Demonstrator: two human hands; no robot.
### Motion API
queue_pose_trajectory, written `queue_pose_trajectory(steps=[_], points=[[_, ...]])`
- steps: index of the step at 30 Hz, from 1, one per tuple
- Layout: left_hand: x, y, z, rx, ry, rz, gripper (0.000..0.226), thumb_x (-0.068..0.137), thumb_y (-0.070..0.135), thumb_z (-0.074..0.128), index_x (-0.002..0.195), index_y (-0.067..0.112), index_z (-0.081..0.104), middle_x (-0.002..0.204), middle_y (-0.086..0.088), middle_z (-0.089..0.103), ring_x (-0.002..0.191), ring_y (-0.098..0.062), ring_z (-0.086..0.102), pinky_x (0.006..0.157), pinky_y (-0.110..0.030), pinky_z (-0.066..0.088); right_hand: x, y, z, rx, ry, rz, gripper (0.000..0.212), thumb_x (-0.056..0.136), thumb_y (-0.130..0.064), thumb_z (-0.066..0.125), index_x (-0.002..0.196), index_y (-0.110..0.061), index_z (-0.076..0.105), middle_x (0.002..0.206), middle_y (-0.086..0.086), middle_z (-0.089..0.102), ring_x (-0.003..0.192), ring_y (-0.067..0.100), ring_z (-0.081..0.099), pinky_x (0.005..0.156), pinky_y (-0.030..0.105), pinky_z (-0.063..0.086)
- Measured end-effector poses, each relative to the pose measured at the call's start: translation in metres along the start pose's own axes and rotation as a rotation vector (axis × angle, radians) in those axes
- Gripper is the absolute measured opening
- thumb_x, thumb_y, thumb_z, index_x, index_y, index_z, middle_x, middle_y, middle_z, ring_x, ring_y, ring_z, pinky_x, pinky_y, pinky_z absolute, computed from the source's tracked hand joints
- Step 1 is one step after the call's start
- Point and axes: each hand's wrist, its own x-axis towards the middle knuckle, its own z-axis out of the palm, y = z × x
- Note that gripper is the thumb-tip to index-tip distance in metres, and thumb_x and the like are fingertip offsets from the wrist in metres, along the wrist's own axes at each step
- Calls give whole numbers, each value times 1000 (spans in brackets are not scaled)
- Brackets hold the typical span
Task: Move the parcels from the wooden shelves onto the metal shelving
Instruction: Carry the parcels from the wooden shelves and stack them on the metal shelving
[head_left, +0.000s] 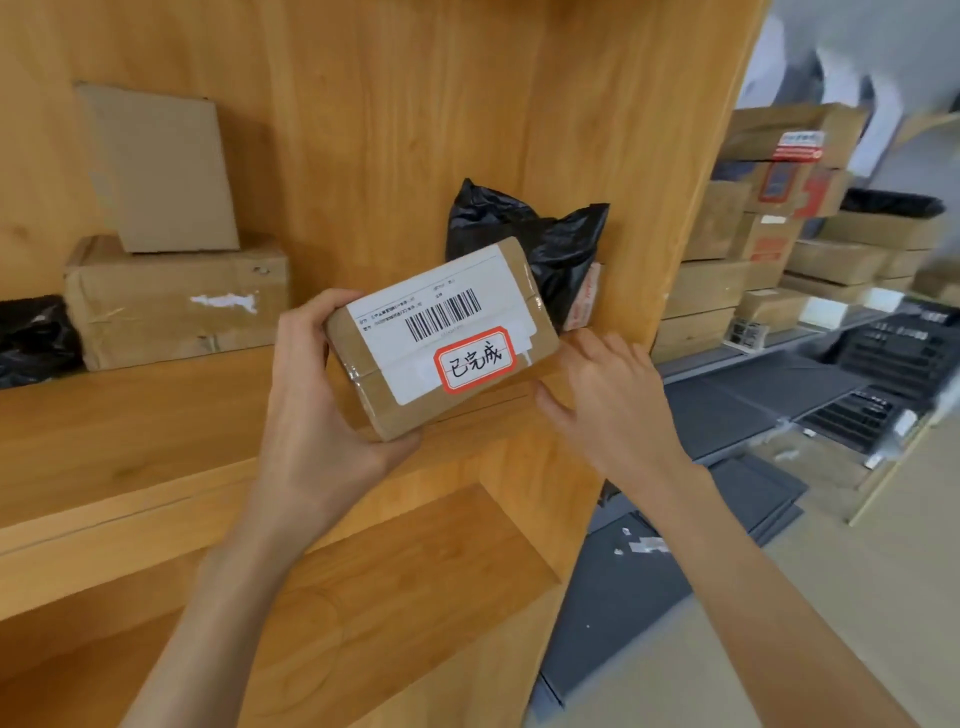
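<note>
— Where's the small brown box (441, 338) with the barcode label?

— Just in front of the wooden shelf (156, 426), out past its front edge, up in the air. Held by the left hand (322, 405), thumb on the near corner, fingers curled round the left end and under it.

— And the right hand (608, 400)?

— Just beside the box's right end, fingers spread and loose. Maybe brushing the low corner, hard to tell. Not gripping anything.

— Which way does the box lie?

— Long side running left to right, tipped up a bit at the right end. Label facing up, with a red-edged sticker (475, 359) on it.

— Anything else on the wooden shelf?

— A black plastic bag parcel (540, 239) right behind the box, at the shelf's right end. Two stacked cardboard boxes (171, 260) far to the left, with another black bag (31, 338) beside them.

— Where to go next?

— Probably off to the right of the wooden shelf, where the metal shelving (779, 343) stands with lots of parcels already. Right hand nearer that side, so likely best to take the free end first.
</note>
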Motion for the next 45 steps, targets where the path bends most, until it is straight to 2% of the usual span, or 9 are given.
queue_pose_trajectory(steps=[5,9,16,21,25,28,32,39,45], points=[[3,9,69,-117,-126,38,90,54,23,82,130,30,34,128,2,45,118,1,43,97,-14,37,-32,59,-24,-140,-36,108,18,74,-21,76,77,-6,66,73,10,61,65,32,59,61,37,46],[10,34,124,-185,-192,84,91,54,26,82,131,24,32,125,8,45,116,8,41,94,-8,36,-55,114,-47,-219,-6,189,19,78,-25,62,79,-7,67,73,9,62,66,32,59,61,35,45],[29,83,217,-228,-239,185,91,57,43,78,133,21,32,129,13,44,121,6,41,97,-11,37,-81,217,-72,-288,60,246,18,77,-23,67,82,-6,66,70,9,57,63,32,56,61,35,44],[45,123,301,-230,-199,200,92,55,30,83,131,20,33,126,22,41,120,11,40,96,-6,35,-93,304,-85,-289,66,261,22,78,-27,61,85,-7,68,76,10,61,70,33,58,64,38,45],[55,144,357,-229,-192,172,94,56,28,84,133,19,33,129,13,44,121,8,41,96,-6,36,-91,365,-89,-296,96,225,20,78,-24,69,85,-5,67,76,11,61,70,33,58,64,37,44],[64,150,388,-199,-186,153,97,57,16,91,134,18,33,127,18,43,118,12,40,93,-3,36,-81,402,-80,-269,128,216,20,76,-22,71,80,-3,65,73,12,60,67,33,58,62,37,45],[85,144,418,-137,-189,148,99,55,10,89,136,14,33,127,11,46,114,16,42,91,-1,35,-60,436,-51,-195,146,212,20,81,-25,64,83,-5,66,76,11,60,71,34,58,67,39,44],[149,108,464,-49,-144,174,100,54,16,89,136,20,33,131,8,47,118,14,40,97,-4,33,0,490,20,-133,102,183,24,91,-34,55,100,-15,66,98,5,62,90,27,54,76,36,36],[234,82,489,10,-65,262,95,54,30,81,134,24,30,127,19,43,117,16,40,96,-3,33,92,532,52,-89,212,87,17,84,-27,66,89,-11,67,84,9,62,79,31,58,68,34,36]])
